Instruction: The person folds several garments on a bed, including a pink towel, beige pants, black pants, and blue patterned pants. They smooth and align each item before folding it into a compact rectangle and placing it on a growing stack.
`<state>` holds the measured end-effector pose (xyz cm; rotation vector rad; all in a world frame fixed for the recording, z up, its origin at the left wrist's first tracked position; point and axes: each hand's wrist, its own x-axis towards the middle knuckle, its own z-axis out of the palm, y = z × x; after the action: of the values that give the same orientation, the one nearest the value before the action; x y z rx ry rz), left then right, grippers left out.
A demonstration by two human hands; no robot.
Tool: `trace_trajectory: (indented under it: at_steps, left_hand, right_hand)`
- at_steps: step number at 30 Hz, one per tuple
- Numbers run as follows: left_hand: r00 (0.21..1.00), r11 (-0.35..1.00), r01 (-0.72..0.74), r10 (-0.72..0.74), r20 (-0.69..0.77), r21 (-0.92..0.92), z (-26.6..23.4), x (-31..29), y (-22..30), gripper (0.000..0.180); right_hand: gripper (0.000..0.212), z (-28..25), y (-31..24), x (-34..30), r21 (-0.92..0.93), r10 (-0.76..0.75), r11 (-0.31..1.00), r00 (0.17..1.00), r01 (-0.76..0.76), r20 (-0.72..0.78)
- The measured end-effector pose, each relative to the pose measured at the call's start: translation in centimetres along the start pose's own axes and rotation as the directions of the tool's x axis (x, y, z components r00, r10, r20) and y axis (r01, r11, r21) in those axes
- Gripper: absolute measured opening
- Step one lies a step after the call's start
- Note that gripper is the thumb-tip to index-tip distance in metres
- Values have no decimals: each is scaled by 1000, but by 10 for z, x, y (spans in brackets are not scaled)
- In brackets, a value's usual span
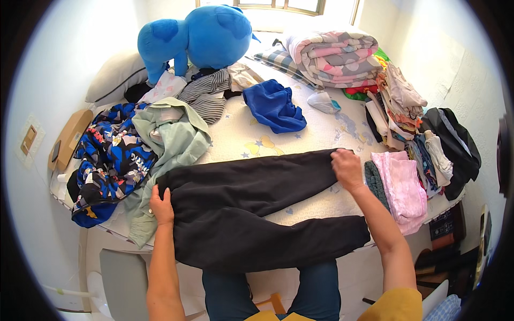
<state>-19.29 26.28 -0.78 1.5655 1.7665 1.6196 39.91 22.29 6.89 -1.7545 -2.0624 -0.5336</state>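
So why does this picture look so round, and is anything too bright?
Head view: a fisheye lens, so corners go black and the bed's front edge bows; head view again: the window glares, while the black trousers show only faint folds.

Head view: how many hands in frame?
2. The left hand is at the waist end of the black trousers; the right hand grips the cuff of their far leg. No sign of others hidden.

Smooth, matt cloth trousers [235, 193] and a velvety-looking plush toy [218, 36].
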Motion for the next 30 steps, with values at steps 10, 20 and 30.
trace_trajectory:
  at_steps: [10, 20, 30]
  left_hand:
    - [1000, 996, 17, -18, 11, 87, 9, -5, 24, 36]
    - [771, 821, 467, -196, 606, -329, -24, 26, 20, 43]
    - [983, 842, -134, 46, 178, 522, -116, -73, 24, 19]
  right_hand:
    - [35, -15, 29, -19, 434, 433, 777, 887, -456, 158]
    - [31, -88, -45, -248, 381, 686, 672, 728, -636, 4]
    - [24, -94, -50, -259, 609, 749, 455, 649, -650, 133]
